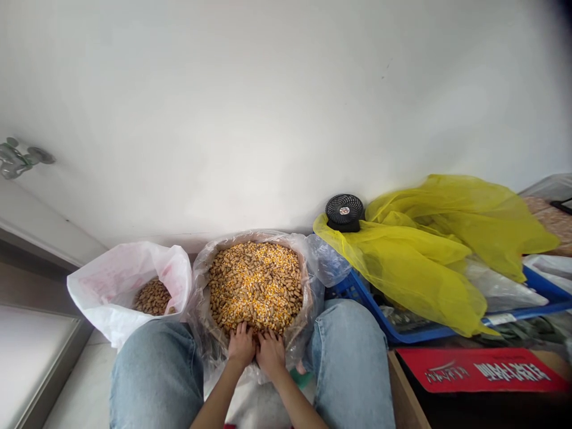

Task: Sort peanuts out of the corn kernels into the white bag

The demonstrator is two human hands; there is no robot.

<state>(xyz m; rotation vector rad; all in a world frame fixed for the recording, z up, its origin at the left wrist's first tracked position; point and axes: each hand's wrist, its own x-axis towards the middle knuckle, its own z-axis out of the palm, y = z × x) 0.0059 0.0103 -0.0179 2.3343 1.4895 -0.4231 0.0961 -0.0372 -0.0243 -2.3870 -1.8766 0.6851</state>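
Note:
Between my knees stands a round container [308,298] lined with clear plastic, filled with a mix of yellow and white corn kernels and oval brown pieces [254,283] that look like beans or nuts. My left hand [242,345] rests on the near edge of this mix, fingers spread and tips dipping into it. Beside it, my right hand [270,353] lies on the same edge with its fingers apart. The two hands are close together. Whether any pieces lie under the fingertips is hidden.
Left of the container, an open white bag [107,286] holds similar brown pieces [152,297]. On the right are a small black fan [344,211], yellow mesh cloth [429,256], a blue basket [402,337] and a red-flapped box [482,370]. A white wall [250,119] rises behind.

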